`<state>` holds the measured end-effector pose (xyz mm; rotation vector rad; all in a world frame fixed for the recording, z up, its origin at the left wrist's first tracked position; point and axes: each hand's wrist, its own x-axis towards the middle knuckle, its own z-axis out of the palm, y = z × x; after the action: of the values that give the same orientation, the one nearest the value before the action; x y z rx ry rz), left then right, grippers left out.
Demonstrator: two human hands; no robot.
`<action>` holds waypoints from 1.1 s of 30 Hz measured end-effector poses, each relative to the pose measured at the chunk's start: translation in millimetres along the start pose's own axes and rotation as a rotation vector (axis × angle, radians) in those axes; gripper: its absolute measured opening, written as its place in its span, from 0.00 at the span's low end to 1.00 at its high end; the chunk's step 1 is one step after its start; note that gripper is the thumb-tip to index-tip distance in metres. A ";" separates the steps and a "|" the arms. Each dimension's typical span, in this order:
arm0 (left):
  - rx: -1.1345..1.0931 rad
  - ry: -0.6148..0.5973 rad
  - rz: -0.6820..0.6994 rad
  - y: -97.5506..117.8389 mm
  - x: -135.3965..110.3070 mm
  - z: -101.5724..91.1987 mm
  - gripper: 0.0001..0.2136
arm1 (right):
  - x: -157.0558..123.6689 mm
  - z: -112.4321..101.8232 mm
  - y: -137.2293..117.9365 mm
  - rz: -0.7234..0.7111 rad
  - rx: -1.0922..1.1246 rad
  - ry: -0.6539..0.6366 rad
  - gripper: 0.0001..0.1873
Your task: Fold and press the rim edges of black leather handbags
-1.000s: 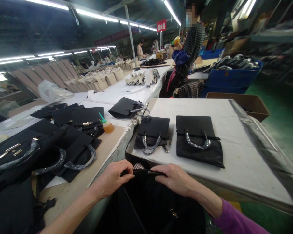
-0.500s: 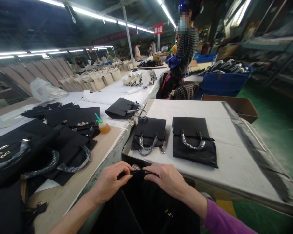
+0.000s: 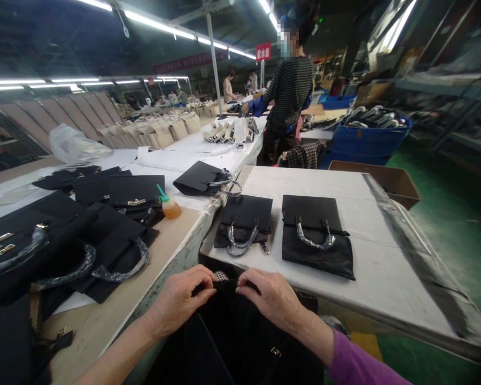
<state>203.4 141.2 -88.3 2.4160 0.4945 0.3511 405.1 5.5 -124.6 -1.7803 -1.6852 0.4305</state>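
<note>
A black bag (image 3: 244, 326) is in the near middle, its upper edge pinched between thumb and fingers by the left hand (image 3: 186, 294) and, just to the right, the right hand (image 3: 270, 297). A small gold fitting (image 3: 276, 352) shows on its near right part. Beyond the hands, on the right table (image 3: 385, 256), a smaller black bag (image 3: 246, 210) and a larger black bag (image 3: 310, 210) lie side by side, apart, wrapped handles toward the near side. On the left table (image 3: 180, 227), a heap of black bags (image 3: 120, 227) lies beside a green-nozzled bottle (image 3: 171, 209) of amber liquid. Farther off, a person in a striped top (image 3: 291, 88) stands left of a blue bin (image 3: 364, 141).
</note>
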 end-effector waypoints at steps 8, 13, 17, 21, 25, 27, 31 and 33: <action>-0.030 0.026 -0.017 6.6 1.4 0.6 0.07 | 4.2 -5.9 -8.9 0.164 0.122 0.033 0.03; -0.038 0.060 -0.048 9.3 3.1 3.2 0.07 | 5.1 -4.3 -9.3 0.275 0.183 0.073 0.03; -0.001 0.069 -0.085 11.7 5.2 3.8 0.07 | 3.6 -3.8 -9.4 0.287 0.189 0.097 0.04; 0.015 0.076 -0.114 12.5 5.9 4.8 0.07 | 2.3 -4.3 -9.8 0.298 0.191 0.104 0.05; 0.008 0.082 -0.136 12.8 4.7 6.5 0.07 | 0.6 -6.2 -11.9 0.309 0.177 0.110 0.06; 0.022 0.089 -0.127 13.5 4.1 7.4 0.06 | -1.0 -6.9 -13.3 0.301 0.153 0.110 0.06; 0.073 0.094 -0.084 14.7 3.2 9.9 0.06 | -5.3 -3.6 -12.3 0.262 0.086 0.134 0.07; 0.085 0.095 -0.068 13.9 2.5 11.9 0.05 | -7.3 0.7 -8.4 0.195 0.073 0.157 0.05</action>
<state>213.7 125.8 -88.2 2.4658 0.6439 0.4245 397.3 -1.7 -121.0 -1.8804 -1.3786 0.4194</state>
